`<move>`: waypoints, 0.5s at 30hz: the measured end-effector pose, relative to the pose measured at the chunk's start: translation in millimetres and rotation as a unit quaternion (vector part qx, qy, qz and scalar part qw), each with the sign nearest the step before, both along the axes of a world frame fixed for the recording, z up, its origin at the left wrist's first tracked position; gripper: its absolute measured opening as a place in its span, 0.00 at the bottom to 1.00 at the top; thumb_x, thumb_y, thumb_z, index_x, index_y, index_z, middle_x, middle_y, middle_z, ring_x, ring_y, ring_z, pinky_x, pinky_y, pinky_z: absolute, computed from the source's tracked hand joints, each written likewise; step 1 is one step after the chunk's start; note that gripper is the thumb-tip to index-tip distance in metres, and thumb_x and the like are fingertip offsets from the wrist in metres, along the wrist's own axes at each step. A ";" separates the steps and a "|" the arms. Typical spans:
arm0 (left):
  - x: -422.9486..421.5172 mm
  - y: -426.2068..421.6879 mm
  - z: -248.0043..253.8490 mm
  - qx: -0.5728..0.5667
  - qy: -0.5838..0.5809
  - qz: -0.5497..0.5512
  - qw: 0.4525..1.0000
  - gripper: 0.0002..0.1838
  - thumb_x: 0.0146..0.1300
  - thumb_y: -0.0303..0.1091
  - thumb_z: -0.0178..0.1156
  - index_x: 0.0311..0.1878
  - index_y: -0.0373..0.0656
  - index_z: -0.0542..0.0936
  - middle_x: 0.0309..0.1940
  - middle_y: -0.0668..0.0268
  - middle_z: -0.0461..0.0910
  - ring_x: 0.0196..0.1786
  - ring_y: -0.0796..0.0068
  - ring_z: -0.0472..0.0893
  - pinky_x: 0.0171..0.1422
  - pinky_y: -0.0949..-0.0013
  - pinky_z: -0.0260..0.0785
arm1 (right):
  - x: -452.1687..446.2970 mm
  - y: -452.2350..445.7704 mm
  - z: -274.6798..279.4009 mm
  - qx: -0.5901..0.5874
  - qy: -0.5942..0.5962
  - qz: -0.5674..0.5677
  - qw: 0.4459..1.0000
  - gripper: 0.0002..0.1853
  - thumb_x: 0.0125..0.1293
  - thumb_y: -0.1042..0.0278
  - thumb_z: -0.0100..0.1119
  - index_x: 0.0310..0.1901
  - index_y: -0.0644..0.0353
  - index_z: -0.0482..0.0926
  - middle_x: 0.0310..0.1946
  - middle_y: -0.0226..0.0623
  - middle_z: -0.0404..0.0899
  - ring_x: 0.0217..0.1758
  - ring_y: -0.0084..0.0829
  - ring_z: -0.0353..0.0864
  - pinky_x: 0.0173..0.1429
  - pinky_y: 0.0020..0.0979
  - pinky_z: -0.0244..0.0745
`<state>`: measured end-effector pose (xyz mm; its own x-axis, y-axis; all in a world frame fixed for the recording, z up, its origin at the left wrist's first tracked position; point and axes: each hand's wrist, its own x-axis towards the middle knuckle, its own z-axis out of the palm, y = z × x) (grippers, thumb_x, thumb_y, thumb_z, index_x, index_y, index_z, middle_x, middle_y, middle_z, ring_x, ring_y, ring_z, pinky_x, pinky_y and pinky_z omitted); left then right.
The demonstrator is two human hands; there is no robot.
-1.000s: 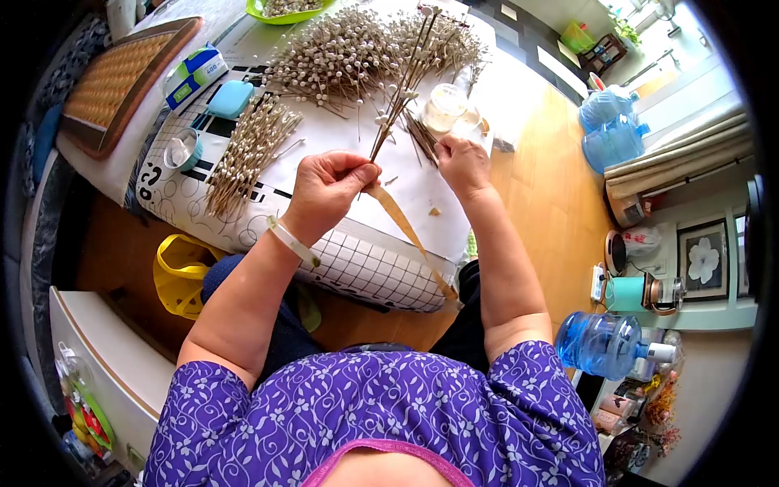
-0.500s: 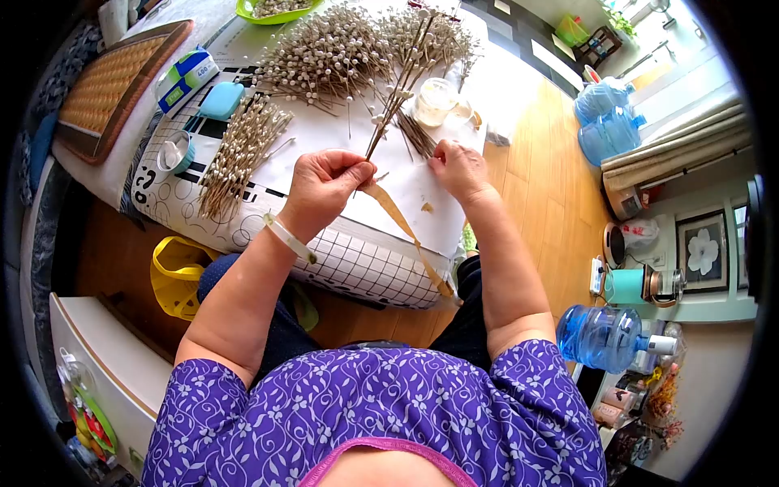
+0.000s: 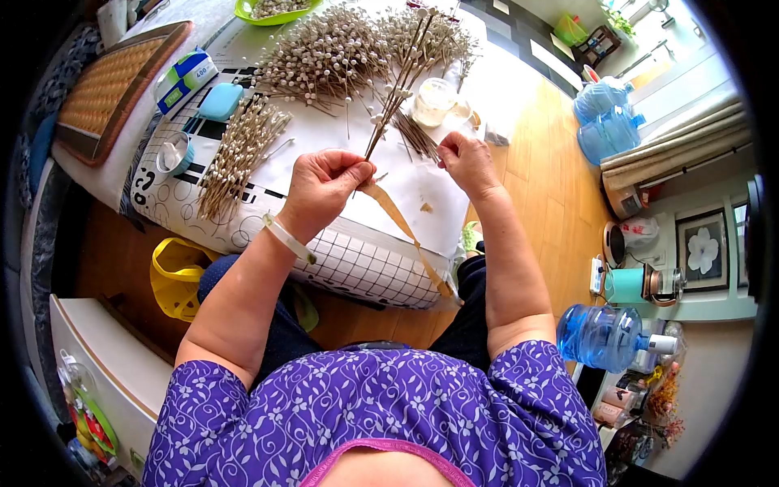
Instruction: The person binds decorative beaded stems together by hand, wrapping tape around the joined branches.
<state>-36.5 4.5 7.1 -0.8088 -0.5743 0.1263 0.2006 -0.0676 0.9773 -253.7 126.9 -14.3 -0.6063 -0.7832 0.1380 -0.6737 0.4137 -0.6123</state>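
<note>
My left hand (image 3: 327, 185) pinches the lower end of a brown branch (image 3: 395, 99) with white buds, which rises at a slant away from me. From those fingertips a strip of brown floral tape (image 3: 395, 217) dangles over the table's near edge. My right hand (image 3: 472, 168) is closed in a pinch to the right, and whatever its fingertips hold, if anything, is too small to make out. Just left of it lies a bundle of thin brown stems (image 3: 416, 135). Behind these stands a clear round tub (image 3: 435, 99) with pale contents.
Heaped budded stems (image 3: 324, 53) cover the table's far side. At left lie another budded bunch (image 3: 243, 154), a light-blue case (image 3: 221, 101), a tape roll (image 3: 174, 154) and a tissue pack (image 3: 187, 79). A yellow bag (image 3: 174, 276) sits below; a water bottle (image 3: 600, 337) is at right.
My right hand has shifted slightly right and away from the thin stems, still pinched. My left hand, the branch and the hanging tape have hardly moved.
</note>
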 end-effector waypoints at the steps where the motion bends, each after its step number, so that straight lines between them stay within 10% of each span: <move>1: 0.2 0.2 1.2 0.000 0.000 0.000 1.000 0.05 0.56 0.24 0.57 0.33 0.33 0.79 0.27 0.62 0.80 0.30 0.79 0.78 0.38 0.77 0.73 | -0.1 -0.6 -0.5 0.000 0.000 0.000 1.000 0.05 0.53 0.69 0.55 0.26 0.60 0.76 0.21 0.41 0.77 0.28 0.39 0.77 0.38 0.35 0.71; 15: 2.1 -4.8 2.2 0.022 0.012 0.007 1.000 0.05 0.56 0.23 0.57 0.34 0.32 0.78 0.28 0.62 0.80 0.31 0.78 0.79 0.39 0.77 0.73 | -9.6 5.1 12.9 -0.129 0.107 0.014 0.986 0.02 0.51 0.75 0.57 0.27 0.58 0.78 0.20 0.39 0.77 0.25 0.35 0.78 0.33 0.30 0.72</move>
<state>-34.4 -0.2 9.4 -0.7983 -0.5901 0.1203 0.2251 -0.1070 0.9684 -263.3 132.0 -1.4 -0.5206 -0.7217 0.4563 -0.8076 0.2426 -0.5375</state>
